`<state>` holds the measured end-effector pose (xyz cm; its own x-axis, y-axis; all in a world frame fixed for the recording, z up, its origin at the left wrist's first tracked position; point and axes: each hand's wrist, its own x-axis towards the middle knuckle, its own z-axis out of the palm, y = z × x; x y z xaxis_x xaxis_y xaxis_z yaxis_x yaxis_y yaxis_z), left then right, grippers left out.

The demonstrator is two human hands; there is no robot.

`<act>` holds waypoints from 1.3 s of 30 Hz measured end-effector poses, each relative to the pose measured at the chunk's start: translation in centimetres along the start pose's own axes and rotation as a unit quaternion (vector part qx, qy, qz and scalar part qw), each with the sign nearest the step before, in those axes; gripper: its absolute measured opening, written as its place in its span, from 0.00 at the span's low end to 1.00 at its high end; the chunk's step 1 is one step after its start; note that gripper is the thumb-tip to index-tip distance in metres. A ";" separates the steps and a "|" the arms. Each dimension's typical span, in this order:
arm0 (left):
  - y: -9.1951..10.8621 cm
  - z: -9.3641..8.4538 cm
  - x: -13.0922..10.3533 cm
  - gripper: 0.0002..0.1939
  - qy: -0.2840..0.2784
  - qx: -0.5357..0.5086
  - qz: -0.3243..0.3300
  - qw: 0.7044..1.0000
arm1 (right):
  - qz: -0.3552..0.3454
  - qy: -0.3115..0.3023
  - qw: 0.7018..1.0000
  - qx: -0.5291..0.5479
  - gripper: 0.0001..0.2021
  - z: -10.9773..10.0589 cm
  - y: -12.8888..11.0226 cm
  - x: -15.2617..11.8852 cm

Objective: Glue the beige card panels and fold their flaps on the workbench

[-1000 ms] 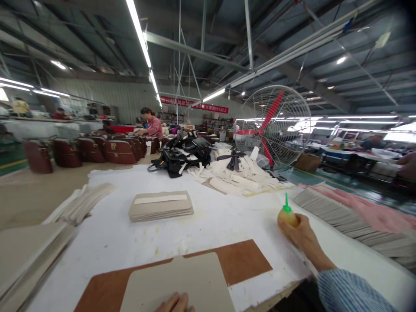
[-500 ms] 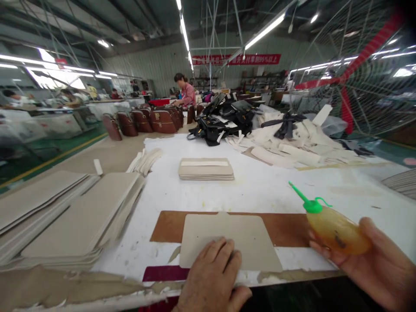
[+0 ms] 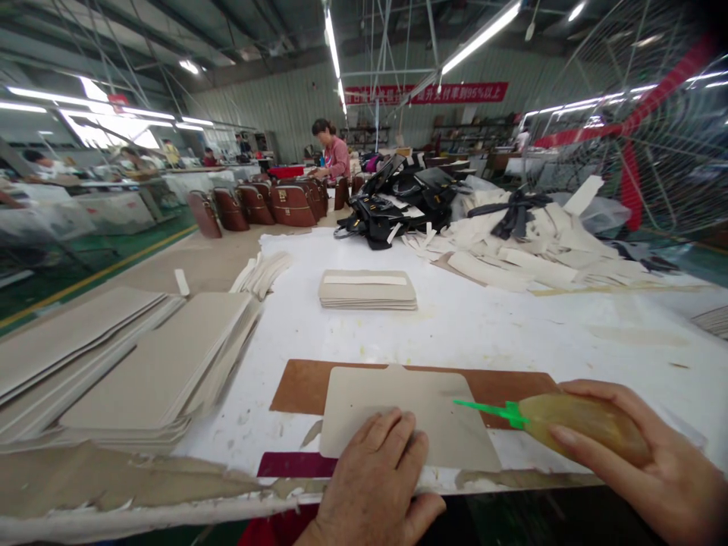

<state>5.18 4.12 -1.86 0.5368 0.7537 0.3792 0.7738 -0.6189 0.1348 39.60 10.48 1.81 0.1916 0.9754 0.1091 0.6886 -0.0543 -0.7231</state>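
Two hands: both at the near edge of the white-covered table (image 3: 512, 334), working one piece between them
Left hand (image 3: 372, 485): laid flat, fingers spread and pressing down on the grey card panel (image 3: 398, 406); nothing gripped; judged to pin the panel so it cannot slide
Right hand (image 3: 642, 462): fingers wrapped round the glue bottle (image 3: 580, 425), which lies nearly level; green nozzle (image 3: 483, 410) aimed left, its tip over the panel's right edge; a squeezing hold, judged to suit laying a line along that edge
Grey card panel: lies on the brown leather-like sheet (image 3: 301, 383), tab at the far edge, brown showing on three sides; probably set so for bonding
Side stacks: grey boards (image 3: 142, 371) fanned to the left within reach; a small finished-looking pile (image 3: 367, 290) centre, with a pale strip on top
Far table: black handbags (image 3: 398, 201), white cut pieces (image 3: 512, 250), brown bags (image 3: 273, 205) in a row; a person in pink (image 3: 335, 155) at work
Writing: red banner (image 3: 426, 93) carries white characters, only "95%" legible; bottle bears no readable label
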 end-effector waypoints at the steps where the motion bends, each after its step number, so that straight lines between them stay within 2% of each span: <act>1: 0.0 0.0 0.0 0.29 -0.002 -0.004 -0.003 1.000 | -0.022 0.010 1.000 -0.018 0.32 0.0 -0.5 -0.2; 5: 0.1 0.0 0.0 0.29 -0.004 -0.010 -0.008 1.000 | -0.092 0.023 0.994 -0.058 0.23 0.1 -3.4 -1.9; 8: 0.2 -0.1 0.1 0.28 -0.009 -0.008 -0.009 1.000 | -0.105 0.028 0.992 -0.069 0.20 0.2 -4.7 -2.6; 12: 0.2 -0.2 0.1 0.29 -0.018 -0.013 -0.012 1.000 | -0.072 0.011 0.994 -0.076 0.26 0.0 -4.0 -1.8; 20: 0.2 -0.4 0.2 0.29 -0.009 -0.009 -0.008 1.000 | -0.097 0.002 0.990 -0.107 0.27 0.0 -1.8 -0.7; 23: 0.3 -0.3 0.1 0.28 0.004 -0.005 -0.004 1.000 | -0.095 -0.004 0.989 -0.111 0.29 -0.1 -2.4 -0.7; 30: 0.2 0.6 -0.3 0.28 0.055 -0.015 -0.014 0.998 | -0.058 -0.038 0.993 -0.099 0.30 -0.4 -6.1 -1.3; 39: 0.3 0.6 -0.2 0.28 0.083 -0.009 -0.013 0.996 | -0.066 -0.060 0.986 -0.141 0.32 -0.1 -5.2 0.1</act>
<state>5.50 3.93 -2.41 0.4527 0.7235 0.5212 0.7800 -0.6045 0.1616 36.09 10.83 5.65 0.0139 0.9953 0.0960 0.8719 0.0349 -0.4884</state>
